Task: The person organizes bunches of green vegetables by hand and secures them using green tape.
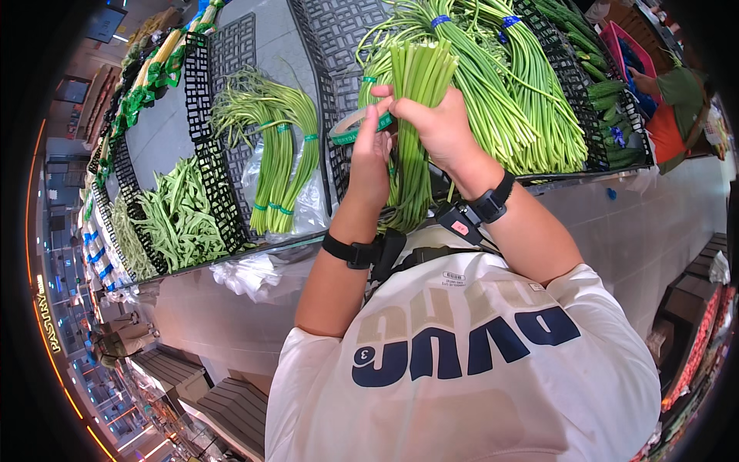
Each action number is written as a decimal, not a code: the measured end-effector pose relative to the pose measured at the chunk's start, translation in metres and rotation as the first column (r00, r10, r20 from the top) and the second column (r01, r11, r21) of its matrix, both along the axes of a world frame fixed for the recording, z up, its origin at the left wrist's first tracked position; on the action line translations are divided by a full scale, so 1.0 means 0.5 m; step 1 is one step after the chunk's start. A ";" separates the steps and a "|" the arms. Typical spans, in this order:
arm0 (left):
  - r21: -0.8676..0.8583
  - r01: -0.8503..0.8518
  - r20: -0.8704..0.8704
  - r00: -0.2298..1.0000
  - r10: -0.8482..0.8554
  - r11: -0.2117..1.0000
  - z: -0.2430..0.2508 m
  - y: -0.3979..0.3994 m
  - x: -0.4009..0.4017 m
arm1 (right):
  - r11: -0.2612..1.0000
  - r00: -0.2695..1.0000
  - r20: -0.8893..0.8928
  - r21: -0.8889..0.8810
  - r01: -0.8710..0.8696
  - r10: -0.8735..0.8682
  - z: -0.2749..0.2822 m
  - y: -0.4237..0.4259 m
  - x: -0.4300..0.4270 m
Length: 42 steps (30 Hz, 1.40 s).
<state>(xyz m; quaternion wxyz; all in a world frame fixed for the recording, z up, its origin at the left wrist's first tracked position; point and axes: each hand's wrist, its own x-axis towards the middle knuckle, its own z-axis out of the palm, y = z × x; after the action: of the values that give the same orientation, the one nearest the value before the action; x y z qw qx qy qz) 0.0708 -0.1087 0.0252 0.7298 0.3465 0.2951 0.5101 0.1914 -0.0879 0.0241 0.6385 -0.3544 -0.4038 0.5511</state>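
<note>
My right hand (449,130) is closed around a thick bundle of long green stems (424,72), its cut ends pointing away from me and its thin ends hanging towards my body. My left hand (372,159) is just left of the bundle. It holds a roll of green printed tape (345,137), and the tape's strip reaches the side of the stems. Behind and right of my hands lie large bunches of garlic scapes (508,110) with blue bands. More stems with a green band (369,79) are partly hidden behind the held bundle.
Left in a black crate lie several green-taped scape bunches (283,156) on clear plastic. Beyond a black lattice divider (205,115) are flat green beans (185,216). Cucumbers (583,43) fill the right side. A person in an apron (670,121) stands at far right by a pink crate (626,49).
</note>
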 end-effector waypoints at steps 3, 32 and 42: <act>-0.018 -0.101 -0.062 0.993 0.100 0.995 0.004 -0.008 0.023 | 1.000 0.999 0.019 -0.007 0.030 -0.030 -0.005 -0.002 -0.007; 0.340 -0.354 -0.279 0.847 0.453 0.871 0.001 -0.020 0.017 | 0.982 0.982 -0.027 0.027 0.186 -0.185 -0.034 0.015 0.024; 0.387 -0.068 -0.231 0.958 0.168 0.920 0.018 -0.080 0.015 | 0.997 0.997 -0.076 -0.072 -0.037 0.032 -0.021 0.023 0.058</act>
<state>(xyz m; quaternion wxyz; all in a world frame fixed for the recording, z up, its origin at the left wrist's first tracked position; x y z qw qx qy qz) 0.0782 -0.1489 0.0341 0.5728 0.5249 0.3055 0.5505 0.2206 -0.0763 0.0138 0.6299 -0.3498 -0.3652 0.5894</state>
